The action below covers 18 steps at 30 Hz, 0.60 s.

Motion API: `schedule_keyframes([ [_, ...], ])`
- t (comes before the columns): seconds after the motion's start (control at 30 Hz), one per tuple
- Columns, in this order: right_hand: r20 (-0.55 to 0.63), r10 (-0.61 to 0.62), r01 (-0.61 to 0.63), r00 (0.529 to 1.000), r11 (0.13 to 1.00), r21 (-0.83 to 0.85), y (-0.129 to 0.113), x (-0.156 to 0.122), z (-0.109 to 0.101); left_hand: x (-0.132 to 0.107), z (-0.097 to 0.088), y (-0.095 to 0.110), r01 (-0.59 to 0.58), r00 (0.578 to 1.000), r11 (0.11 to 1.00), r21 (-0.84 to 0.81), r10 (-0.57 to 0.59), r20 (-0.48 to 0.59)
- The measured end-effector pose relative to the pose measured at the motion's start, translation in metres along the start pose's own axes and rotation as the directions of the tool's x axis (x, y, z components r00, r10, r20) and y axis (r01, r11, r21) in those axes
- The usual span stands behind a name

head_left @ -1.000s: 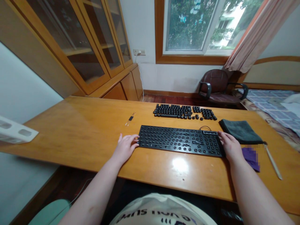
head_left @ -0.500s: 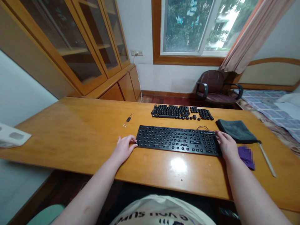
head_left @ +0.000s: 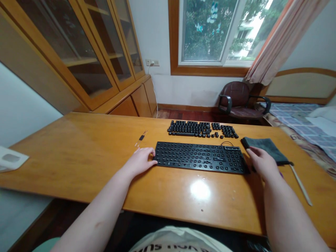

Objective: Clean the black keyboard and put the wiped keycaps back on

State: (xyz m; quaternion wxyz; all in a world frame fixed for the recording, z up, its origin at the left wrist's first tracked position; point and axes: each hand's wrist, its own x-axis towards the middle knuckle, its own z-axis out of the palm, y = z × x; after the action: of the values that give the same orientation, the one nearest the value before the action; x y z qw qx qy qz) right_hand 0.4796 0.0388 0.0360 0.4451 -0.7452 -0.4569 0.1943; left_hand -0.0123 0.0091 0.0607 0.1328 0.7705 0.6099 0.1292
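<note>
My left fingers (head_left: 150,151): holding the keyboard base (head_left: 185,155) by its left end.
My right fingers (head_left: 254,153): loosely bent just beside its right end; I cannot tell whether they grasp anything.
Keyboard base: flat on the counter (head_left: 78,150) before me, keycaps (head_left: 189,128) laid out behind.
Dark cloth (head_left: 271,150): near my right fingers.

Pale cream cloth top (head_left: 181,233), bold dark lettering (head_left: 168,248) across front, partly cut off below; bare forearms (head_left: 105,204), bare hands (head_left: 140,161)
</note>
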Motion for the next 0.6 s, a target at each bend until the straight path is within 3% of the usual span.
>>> schedule_keyframes([
  [0.1,-0.067,-0.006,-0.019,0.998,0.929,-0.369,0.010,-0.007,-0.035,0.027,-0.005,0.001,-0.012,1.000,1.000,-0.001,0.012,-0.028],
  [0.17,-0.109,-0.002,-0.050,0.994,0.881,-0.470,0.025,-0.012,-0.053,0.053,-0.003,0.004,-0.004,0.999,0.999,0.050,0.006,-0.044],
  [0.23,-0.137,-0.085,0.011,0.987,0.883,-0.469,0.040,-0.018,-0.063,0.081,0.002,0.009,0.003,0.999,0.994,0.113,0.002,-0.043],
  [0.3,-0.090,-0.121,0.063,0.989,0.877,-0.477,0.053,-0.026,-0.065,0.106,0.009,0.015,0.050,0.998,0.983,0.175,-0.041,-0.057],
  [0.4,-0.012,-0.078,0.059,0.997,0.834,-0.549,0.063,-0.037,-0.062,0.132,0.020,0.019,0.069,0.996,0.979,0.190,-0.056,-0.070],
  [0.6,0.023,-0.141,0.123,0.990,0.760,-0.638,0.072,-0.042,-0.056,0.153,0.033,0.017,0.129,0.990,0.974,0.184,-0.117,-0.073],
])
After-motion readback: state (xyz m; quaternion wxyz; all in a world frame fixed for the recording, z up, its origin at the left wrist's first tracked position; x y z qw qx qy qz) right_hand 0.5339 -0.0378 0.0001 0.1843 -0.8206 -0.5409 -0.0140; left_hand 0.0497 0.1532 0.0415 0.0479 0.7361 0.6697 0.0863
